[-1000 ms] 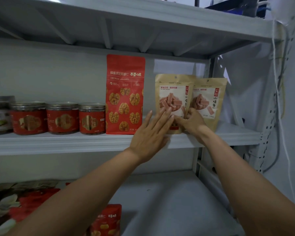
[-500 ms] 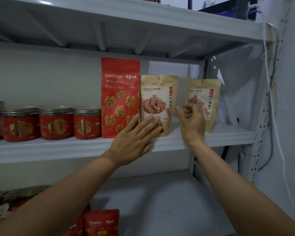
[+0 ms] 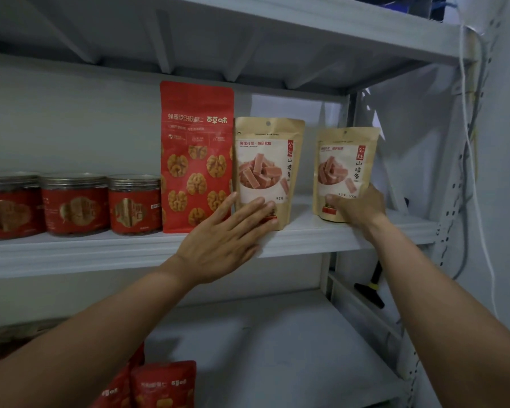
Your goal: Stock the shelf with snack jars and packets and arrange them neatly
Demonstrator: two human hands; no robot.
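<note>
On the middle shelf (image 3: 71,251) stand three red-labelled jars (image 3: 75,203), a tall red walnut packet (image 3: 196,156) and two tan hawthorn-strip pouches. My left hand (image 3: 227,237) lies with straight fingers against the base of the left tan pouch (image 3: 267,169), which stands right beside the red packet. My right hand (image 3: 357,206) grips the lower edge of the right tan pouch (image 3: 346,166), thumb across its front, fingers behind. A gap separates the two pouches.
More red packets (image 3: 162,384) lie at the lower shelf's front left, with other packets at the far left edge. The shelf's right upright (image 3: 451,219) and hanging white cables (image 3: 468,142) stand close to the right pouch. A black tool (image 3: 371,287) leans behind the frame.
The left tan pouch slid left up against the red packet, separating from the right pouch. My right hand moved off it and took hold of the right pouch.
</note>
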